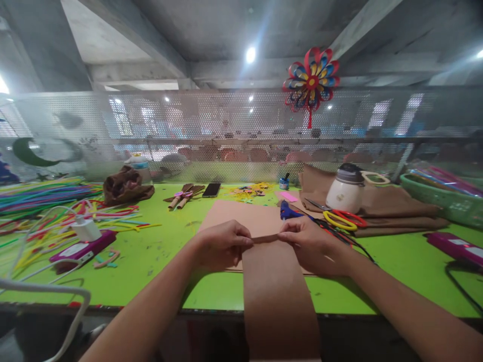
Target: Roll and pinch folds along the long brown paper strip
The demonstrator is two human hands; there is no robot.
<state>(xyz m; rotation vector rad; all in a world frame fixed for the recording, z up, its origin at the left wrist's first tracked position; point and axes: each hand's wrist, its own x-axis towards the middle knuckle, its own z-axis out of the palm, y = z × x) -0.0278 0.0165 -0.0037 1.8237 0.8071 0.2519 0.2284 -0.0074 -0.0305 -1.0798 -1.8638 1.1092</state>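
A long strip of brown paper (277, 296) hangs over the front edge of the table toward me, its far end folded or rolled into a narrow band. My left hand (226, 243) pinches the left end of that band between thumb and fingers. At the other end, my right hand (311, 241) pinches it the same way. Beneath both hands lies a flat tan sheet (222, 213). Just beyond my right hand sits a blue glue gun (290, 211), partly covered by that hand.
Yellow- and red-handled scissors (339, 220), a white jar (345, 191) and folded brown material (396, 201) stand right. A phone (212, 190) and small brown paper pieces (183, 196) lie behind. Left are coloured pipe cleaners (49, 196) and a purple power strip (85, 251). A perforated screen (211, 130) borders the back.
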